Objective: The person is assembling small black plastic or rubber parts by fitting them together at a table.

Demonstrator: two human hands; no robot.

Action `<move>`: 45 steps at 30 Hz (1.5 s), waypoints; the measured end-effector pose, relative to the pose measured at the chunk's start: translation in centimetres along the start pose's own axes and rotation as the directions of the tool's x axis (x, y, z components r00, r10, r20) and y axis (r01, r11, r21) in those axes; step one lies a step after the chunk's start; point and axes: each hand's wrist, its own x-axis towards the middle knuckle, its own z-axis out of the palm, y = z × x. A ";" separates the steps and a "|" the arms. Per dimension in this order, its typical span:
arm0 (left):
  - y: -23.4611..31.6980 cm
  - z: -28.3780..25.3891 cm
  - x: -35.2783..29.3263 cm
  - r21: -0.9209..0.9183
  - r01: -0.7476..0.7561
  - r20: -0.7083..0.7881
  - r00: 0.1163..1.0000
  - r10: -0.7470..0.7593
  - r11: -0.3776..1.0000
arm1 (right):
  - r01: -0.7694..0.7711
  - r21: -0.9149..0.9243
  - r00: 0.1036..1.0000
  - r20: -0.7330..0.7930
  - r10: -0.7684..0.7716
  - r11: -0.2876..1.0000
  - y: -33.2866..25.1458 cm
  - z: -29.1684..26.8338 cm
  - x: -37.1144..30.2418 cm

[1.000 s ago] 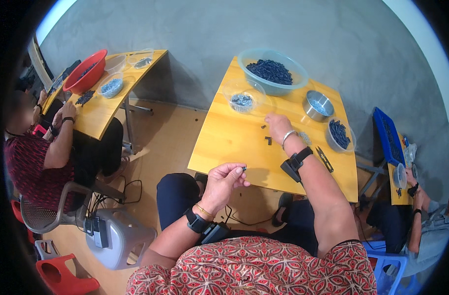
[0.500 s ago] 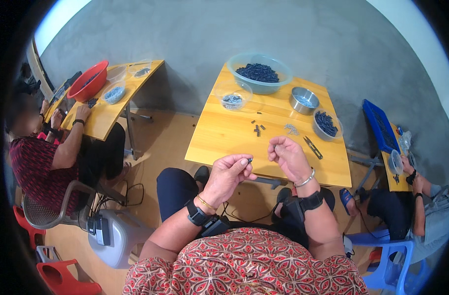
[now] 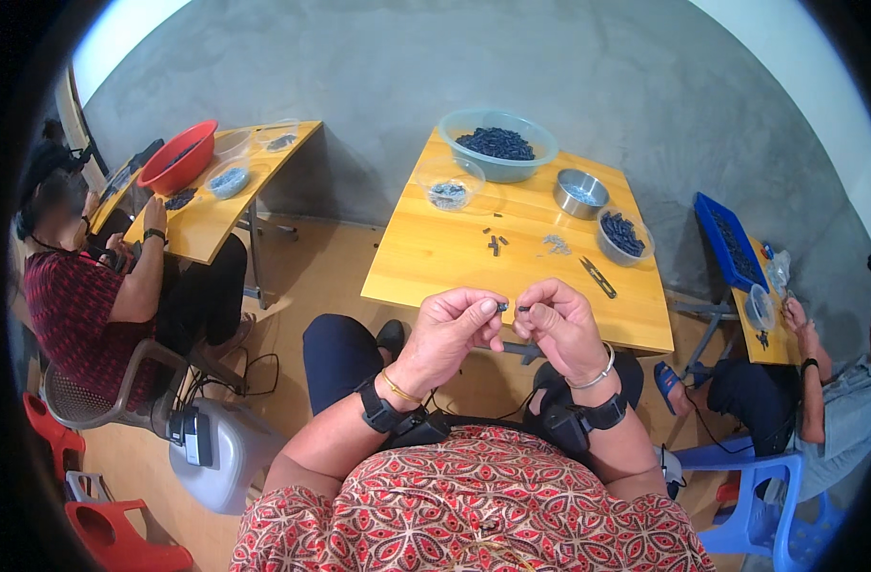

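My left hand (image 3: 450, 334) pinches a small dark plastic piece (image 3: 501, 307) between thumb and index finger. Close beside it, my right hand (image 3: 564, 329) is also pinched, with a tiny dark part (image 3: 523, 309) at its fingertips. Both hands are raised just in front of the yellow table's near edge (image 3: 421, 297), the fingertips only a small gap apart. On the tabletop beyond them lie several loose dark pieces (image 3: 494, 244), a scatter of small grey parts (image 3: 557, 245) and black thread snips (image 3: 597, 277).
A translucent basin (image 3: 548, 153) heaped with dark pieces stands at the back. Nearer are a clear bowl (image 3: 450, 195), a steel bowl (image 3: 581, 194) and a tub of dark pieces (image 3: 624, 236). Co-workers sit at tables left (image 3: 207, 224) and right (image 3: 769, 338).
My right hand has come in toward the left, its fingers now closed with a tiny dark part at the tips. My left hand keeps its pinch on the dark piece.
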 end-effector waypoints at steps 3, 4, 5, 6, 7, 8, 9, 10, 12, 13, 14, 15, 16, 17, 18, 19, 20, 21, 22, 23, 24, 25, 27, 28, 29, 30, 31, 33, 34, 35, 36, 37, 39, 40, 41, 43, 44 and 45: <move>-0.1 0.1 0.0 -0.002 0.002 0.004 1.000 -0.002 1.000 | -0.019 -0.058 0.999 -0.029 0.017 0.998 -0.4 0.6 -0.2; -0.1 0.1 0.0 -0.006 0.001 0.006 1.000 -0.001 1.000 | -0.025 -0.073 0.999 -0.036 0.023 0.997 -0.4 0.7 -0.2; -0.2 0.1 -0.1 -0.009 0.002 0.004 1.000 -0.002 1.000 | -0.032 -0.088 0.999 -0.043 0.029 0.996 -0.4 0.7 -0.2; -0.2 0.1 0.0 -0.009 -0.004 0.002 1.000 0.004 1.000 | -0.034 -0.087 0.999 -0.044 0.031 0.996 -0.4 0.6 -0.2; -0.2 0.2 0.0 -0.010 -0.010 0.000 1.000 0.010 1.000 | -0.025 -0.117 0.999 -0.046 0.020 0.993 -0.3 0.5 -0.2; -0.2 0.2 0.0 -0.010 -0.008 -0.002 1.000 0.008 1.000 | -0.016 -0.148 0.999 -0.047 0.009 0.989 -0.3 0.4 -0.2; -0.2 0.1 0.1 -0.016 -0.008 0.002 1.000 0.008 1.000 | -0.018 -0.147 0.999 -0.050 0.011 0.989 -0.3 0.4 -0.2; -0.3 0.1 0.1 -0.022 -0.007 0.005 1.000 0.007 1.000 | 0.000 -0.188 0.999 -0.049 -0.009 0.982 -0.3 0.3 -0.2; -0.2 0.0 0.1 -0.031 0.000 0.008 1.000 0.000 1.000 | 0.016 -0.227 0.998 -0.050 -0.028 0.974 -0.2 0.1 -0.2; -0.2 0.0 0.1 -0.040 0.005 0.011 1.000 -0.005 0.999 | 0.056 -0.275 0.998 -0.019 -0.063 0.960 -0.1 -0.1 -0.2; -0.1 0.0 0.1 -0.040 0.008 0.011 1.000 -0.008 0.999 | 0.096 -0.321 0.995 0.014 -0.096 0.942 -0.1 -0.2 -0.1; -0.1 0.0 0.1 -0.039 0.014 0.016 1.000 -0.014 0.999 | 0.095 -0.320 0.995 0.012 -0.096 0.943 -0.1 -0.3 -0.1; -0.1 0.1 0.1 -0.039 0.021 0.020 1.000 -0.020 0.999 | 0.125 -0.329 0.992 0.030 -0.122 0.936 0.0 -0.4 0.0; -0.2 0.0 0.1 -0.038 0.023 0.020 1.000 -0.023 0.999 | 0.155 -0.338 0.988 0.047 -0.148 0.928 0.0 -0.4 0.0; -0.3 -0.1 0.1 -0.030 0.015 0.014 1.000 -0.015 0.999 | 0.155 -0.338 0.988 0.047 -0.148 0.928 0.0 -0.4 0.1; -0.3 -0.1 0.1 -0.022 0.007 0.009 1.000 -0.007 1.000 | 0.169 -0.355 0.986 0.065 -0.156 0.919 -0.1 -0.3 0.1; -0.3 -0.2 0.1 -0.022 0.008 0.009 1.000 -0.008 1.000 | 0.183 -0.372 0.983 0.083 -0.163 0.910 -0.1 -0.3 0.1; -0.3 -0.2 0.1 -0.008 0.007 0.012 1.000 -0.007 1.000 | 0.182 -0.372 0.983 0.080 -0.164 0.910 -0.1 -0.3 0.1; -0.4 -0.2 0.1 0.007 0.006 0.015 1.000 -0.006 1.000 | 0.179 -0.386 0.984 0.073 -0.164 0.905 -0.1 -0.3 0.0; -0.4 -0.2 0.1 0.007 0.008 0.015 1.000 -0.008 1.000 | 0.177 -0.400 0.984 0.066 -0.164 0.899 -0.1 -0.3 0.0; -0.4 -0.2 0.2 0.020 0.005 0.015 1.000 -0.005 1.000 | 0.176 -0.400 0.984 0.065 -0.164 0.899 -0.1 -0.2 0.0; -0.5 -0.2 0.2 0.033 0.001 0.015 1.000 -0.002 0.999 | 0.182 -0.409 0.983 0.079 -0.164 0.894 -0.2 -0.2 0.0; -0.5 -0.1 0.2 0.056 0.000 0.006 1.000 0.000 0.998 | 0.188 -0.417 0.982 0.092 -0.165 0.889 -0.2 -0.2 0.0; -0.5 -0.1 0.2 0.079 -0.002 -0.002 1.000 0.002 0.997 | 0.190 -0.431 0.982 0.096 -0.165 0.882 -0.1 -0.3 0.0; -0.5 0.0 0.2 0.080 -0.001 -0.002 1.000 0.001 0.997 | 0.192 -0.446 0.981 0.099 -0.165 0.874 -0.1 -0.3 0.0; -0.5 -0.1 0.1 0.078 -0.001 -0.003 1.000 0.001 0.997 | 0.191 -0.446 0.982 0.100 -0.163 0.874 -0.1 -0.2 0.0; -0.5 -0.2 0.1 0.076 -0.001 -0.004 1.000 0.001 0.997 | 0.181 -0.449 0.983 0.065 -0.170 0.875 -0.1 0.0 0.0; -0.4 -0.2 0.1 0.075 -0.002 -0.017 1.000 0.004 0.997 | 0.171 -0.451 0.984 0.028 -0.178 0.876 -0.1 -0.1 -0.1; -0.4 -0.1 0.2 0.076 -0.004 -0.028 1.000 0.006 0.997 | 0.182 -0.434 0.982 0.027 -0.189 0.882 -0.2 -0.4 -0.1; -0.5 -0.1 0.3 0.076 -0.002 -0.028 1.000 0.004 0.997 | 0.193 -0.416 0.979 0.025 -0.201 0.888 -0.2 -0.6 -0.1; -0.5 -0.3 0.2 0.069 0.000 -0.022 1.000 0.001 0.998 | 0.193 -0.416 0.979 0.026 -0.200 0.889 -0.1 -0.6 0.0; -0.5 -0.3 0.2 0.062 0.002 -0.016 1.000 -0.001 0.998 | 0.200 -0.436 0.979 0.049 -0.199 0.877 0.0 -0.5 0.0; -0.4 -0.3 0.2 0.063 0.001 -0.016 1.000 0.000 0.998 | 0.207 -0.455 0.978 0.071 -0.197 0.866 0.1 -0.5 0.0; -0.5 -0.2 0.2 0.064 0.000 -0.015 1.000 0.001 0.998 | 0.195 -0.451 0.980 0.059 -0.189 0.871 0.1 -0.4 0.0; -0.5 -0.1 0.2 0.065 0.002 -0.015 1.000 -0.001 0.998 | 0.183 -0.448 0.982 0.047 -0.181 0.875 0.1 -0.4 0.0; -0.4 -0.1 0.2 0.077 -0.003 -0.015 1.000 0.005 0.997 | 0.187 -0.456 0.982 0.058 -0.180 0.870 0.1 -0.5 -0.1; -0.5 -0.2 0.2 0.077 -0.003 -0.015 1.000 0.005 0.997 | 0.190 -0.465 0.981 0.069 -0.179 0.865 0.1 -0.5 0.0; -0.6 -0.2 0.3 0.078 -0.007 -0.013 1.000 0.008 0.997 | 0.189 -0.464 0.982 0.067 -0.179 0.865 0.1 -0.5 -0.1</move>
